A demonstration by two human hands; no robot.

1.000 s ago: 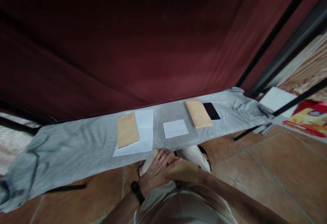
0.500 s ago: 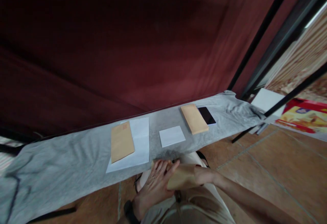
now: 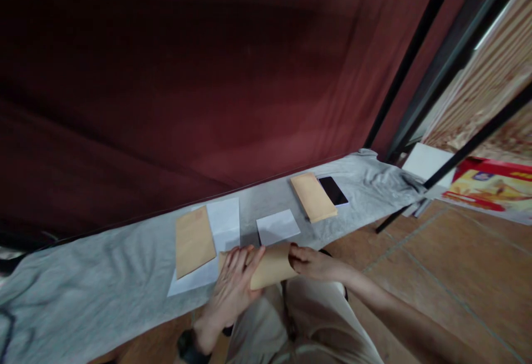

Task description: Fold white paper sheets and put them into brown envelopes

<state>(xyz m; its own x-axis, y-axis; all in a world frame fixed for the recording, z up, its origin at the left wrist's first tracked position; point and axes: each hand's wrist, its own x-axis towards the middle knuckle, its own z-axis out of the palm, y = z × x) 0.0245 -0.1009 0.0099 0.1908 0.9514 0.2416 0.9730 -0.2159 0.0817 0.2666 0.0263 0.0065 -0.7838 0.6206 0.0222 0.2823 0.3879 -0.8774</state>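
A brown paper envelope (image 3: 272,267) is held above my lap at the near edge of the cloth-covered surface, its right end gaping. My left hand (image 3: 236,281) grips its left part, with fingers across the top and the thumb along the paper. At the gaping end, my right hand (image 3: 313,262) holds the edge, its fingertips partly hidden in the opening. Just beyond lies a small white paper (image 3: 277,226). To the left, another brown envelope (image 3: 194,242) rests on a larger creased white sheet (image 3: 228,217). A stack of brown envelopes (image 3: 313,196) lies to the right.
A dark-screened phone (image 3: 333,190) lies against the stack's right side. Grey cloth (image 3: 116,264) covers the narrow surface, with a dark red curtain (image 3: 208,87) behind. Black metal bars (image 3: 407,65) and a red and yellow printed box (image 3: 494,189) stand at right.
Both hands have moved forward and left with the envelope, from over my lap to the surface's near edge. More of the envelope and its gaping end now shows. The view has shifted slightly.
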